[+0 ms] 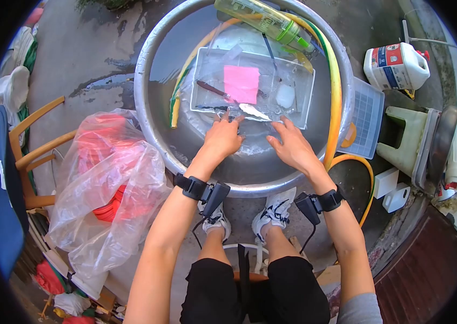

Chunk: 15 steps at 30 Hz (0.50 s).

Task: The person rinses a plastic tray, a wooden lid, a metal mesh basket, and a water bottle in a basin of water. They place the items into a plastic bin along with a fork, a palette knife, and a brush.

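Observation:
In a wide metal basin [143, 102] holding water lies a white rectangular tray [308, 100]. My left hand [224, 136] reaches to the tray's near edge, fingers apart, their tips at a wet, clear film-like surface. Close to the near right corner is my right hand [294, 144], its fingers spread and thumb held away. Between the hands lies a torn white piece [254, 112]. Inside the tray are a pink square cloth or sheet [241, 83], a dark-handled tool [211, 88] and a translucent white block [285, 96]. Neither hand visibly holds anything.
A yellow hose [335, 102] curves through the basin and over its rim. A green clear bottle [266, 21] rests at the far side. Left stands a plastic bag with red contents [107, 162]; right are a blue-grey crate [362, 121], a stool [409, 140] and a white jug [396, 66].

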Available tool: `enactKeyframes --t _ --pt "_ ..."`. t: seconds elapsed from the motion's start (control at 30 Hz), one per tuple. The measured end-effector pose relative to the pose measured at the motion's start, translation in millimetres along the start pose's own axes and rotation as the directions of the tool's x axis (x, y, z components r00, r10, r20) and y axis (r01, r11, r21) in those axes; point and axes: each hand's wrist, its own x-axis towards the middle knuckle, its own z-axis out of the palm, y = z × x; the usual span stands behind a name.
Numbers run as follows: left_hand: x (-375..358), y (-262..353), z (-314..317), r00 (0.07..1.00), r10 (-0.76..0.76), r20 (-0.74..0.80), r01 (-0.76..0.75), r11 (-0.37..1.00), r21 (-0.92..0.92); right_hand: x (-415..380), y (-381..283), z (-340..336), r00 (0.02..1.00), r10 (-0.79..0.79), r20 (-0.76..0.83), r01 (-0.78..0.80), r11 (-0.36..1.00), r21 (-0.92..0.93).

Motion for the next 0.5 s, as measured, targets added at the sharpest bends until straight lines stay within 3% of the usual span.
enactKeyframes --t 0.03,0.17,0.23,0.27,0.33,0.5 --pt "2.5 0.0 -0.9 0.999 0.005 0.046 -0.007 0.999 0.041 1.3 1.7 0.4 0.994 0.072 0.084 -0.060 0.988 -0.142" --pt "15.8 4.0 -11.8 0.988 0.007 0.152 -0.025 0.993 0.115 5.1 2.9 -0.9 0.953 0.202 0.224 -0.139 0.954 -0.267" --pt "23.7 4.7 -3.9 0.954 -0.061 0.295 -0.001 0.979 0.204 6.7 2.0 -2.6 0.932 0.258 0.255 -0.178 0.937 -0.300" --pt "24.0 3.7 0.1 0.955 -0.060 0.292 -0.001 0.979 0.205 6.5 5.3 0.2 0.933 0.256 0.252 -0.177 0.938 -0.300" --pt "20.8 5.8 4.7 0.968 -0.055 0.246 -0.018 0.958 0.285 4.6 13.6 8.2 0.980 0.175 0.090 -0.151 0.962 -0.228" --pt "19.2 8.6 12.9 0.986 -0.017 0.166 -0.044 0.933 0.357 6.5 17.7 3.5 0.972 0.193 0.137 -0.153 0.954 -0.259"
